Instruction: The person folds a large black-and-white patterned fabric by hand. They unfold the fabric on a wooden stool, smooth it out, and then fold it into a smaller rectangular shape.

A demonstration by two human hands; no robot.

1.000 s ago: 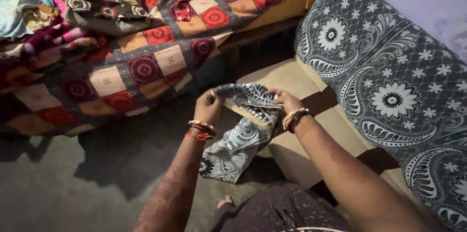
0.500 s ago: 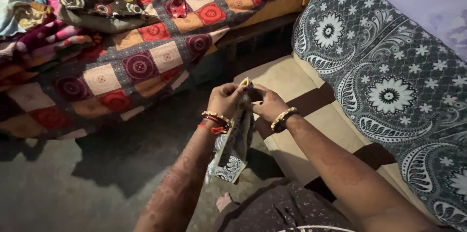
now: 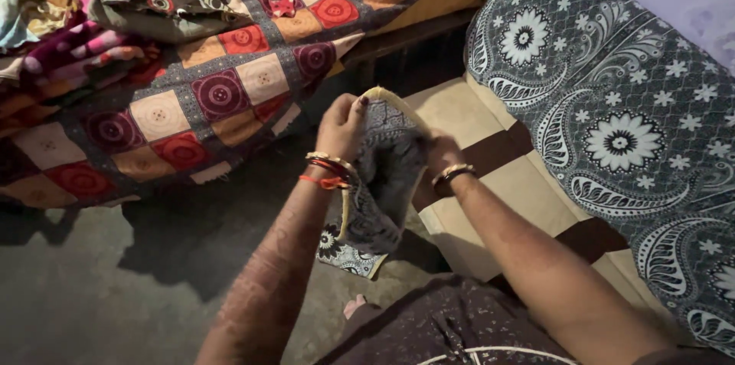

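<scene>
1. Head view: the left hand (image 3: 341, 126) pinches the top edge of a grey patterned cloth (image 3: 383, 173) with its fingers pressed together; the right hand (image 3: 442, 152) grips the cloth's other side, fingers mostly hidden behind it.
2. The cloth hangs between both hands, above the floor (image 3: 92, 288), just beside a cushioned seat (image 3: 475, 204); a patchwork bedspread (image 3: 230, 81) lies behind.

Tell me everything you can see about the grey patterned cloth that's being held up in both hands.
The grey patterned cloth is soft woven fabric, dark grey with white floral and paisley print and a yellow edge along its top fold. It hangs folded and bunched, lower corner dangling toward the floor. The left hand pinches the upper edge, fingers on the yellow trim; the right hand is partly tucked behind the folds. It is held in front of the beige-and-brown cushion, touching nothing else visible.
</scene>
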